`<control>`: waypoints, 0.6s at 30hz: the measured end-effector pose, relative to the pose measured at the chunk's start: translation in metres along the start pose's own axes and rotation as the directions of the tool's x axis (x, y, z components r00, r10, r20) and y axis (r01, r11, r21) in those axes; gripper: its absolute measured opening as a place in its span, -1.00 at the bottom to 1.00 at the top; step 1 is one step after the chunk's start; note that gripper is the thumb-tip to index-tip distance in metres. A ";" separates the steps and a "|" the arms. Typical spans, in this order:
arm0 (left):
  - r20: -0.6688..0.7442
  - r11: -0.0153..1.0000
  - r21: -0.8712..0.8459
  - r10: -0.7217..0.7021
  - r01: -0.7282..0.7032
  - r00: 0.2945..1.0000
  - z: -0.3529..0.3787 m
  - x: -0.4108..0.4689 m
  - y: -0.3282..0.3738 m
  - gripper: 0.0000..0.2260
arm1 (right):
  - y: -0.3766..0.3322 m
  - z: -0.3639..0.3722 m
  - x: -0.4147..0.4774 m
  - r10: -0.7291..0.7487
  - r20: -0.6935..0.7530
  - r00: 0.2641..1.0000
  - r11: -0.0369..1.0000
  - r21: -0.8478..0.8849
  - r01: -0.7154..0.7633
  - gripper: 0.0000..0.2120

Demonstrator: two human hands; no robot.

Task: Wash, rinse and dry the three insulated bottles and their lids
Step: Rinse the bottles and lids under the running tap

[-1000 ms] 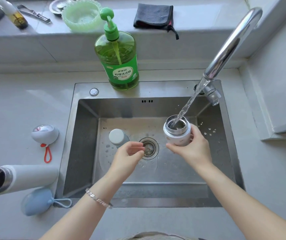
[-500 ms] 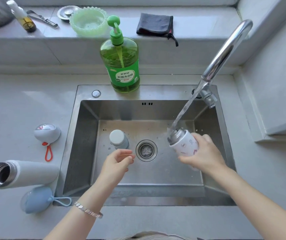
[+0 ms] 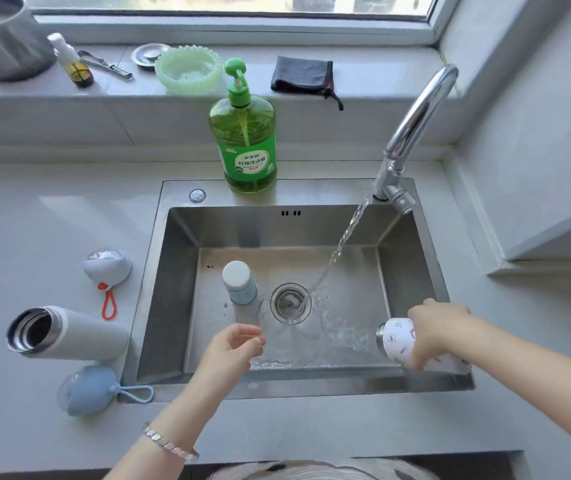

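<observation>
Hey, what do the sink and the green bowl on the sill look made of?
Sink: likely brushed stainless steel, from its dull grey metallic sheen and soft reflections. Green bowl: translucent, glossy, with a beaded rim; glass or plastic, cannot tell which.

The small bottle (image 3: 398,341) at the near right was white, scattered with little pink-red prints. The upright bottle (image 3: 240,284) in the steel-grey sink (image 3: 173,271) was pale blue with a white end. The lying bottle (image 3: 79,336) at the left was light grey. Near it, the blue lid (image 3: 90,389) had a blue loop, the whitish lid (image 3: 107,268) an orange-red one. The soap bottle (image 3: 242,140) was green, the far cloth (image 3: 301,77) black.
</observation>
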State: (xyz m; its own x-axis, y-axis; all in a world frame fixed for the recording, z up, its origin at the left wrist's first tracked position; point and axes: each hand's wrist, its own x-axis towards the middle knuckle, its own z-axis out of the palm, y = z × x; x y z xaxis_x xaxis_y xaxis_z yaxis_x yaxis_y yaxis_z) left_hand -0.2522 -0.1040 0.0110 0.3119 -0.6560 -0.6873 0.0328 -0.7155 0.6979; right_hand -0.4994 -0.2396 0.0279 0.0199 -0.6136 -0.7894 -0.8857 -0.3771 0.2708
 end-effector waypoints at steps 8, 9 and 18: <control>-0.003 1.000 0.009 0.008 -0.008 1.000 -0.015 -0.013 -0.012 -0.88 | -0.029 -0.005 -0.006 -0.010 -0.071 0.997 0.993 0.113 0.018 -0.54; -0.008 1.000 0.014 0.015 -0.015 1.000 -0.017 -0.015 -0.012 -0.89 | -0.033 -0.005 -0.006 -0.008 -0.079 0.997 0.992 0.122 0.018 -0.55; -0.003 0.998 0.040 0.044 -0.044 0.999 -0.039 -0.026 0.000 -0.53 | -0.096 -0.019 -0.020 -0.303 -0.216 0.928 0.788 0.491 0.371 -0.65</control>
State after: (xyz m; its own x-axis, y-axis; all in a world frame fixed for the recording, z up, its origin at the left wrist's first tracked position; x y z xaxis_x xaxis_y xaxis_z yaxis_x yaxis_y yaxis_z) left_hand -0.2234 -0.0777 0.0365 0.3158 -0.6862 -0.6553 -0.0188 -0.6950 0.7188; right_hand -0.4060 -0.2045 0.0279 0.3869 -0.6050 -0.6959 -0.9183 -0.1843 -0.3503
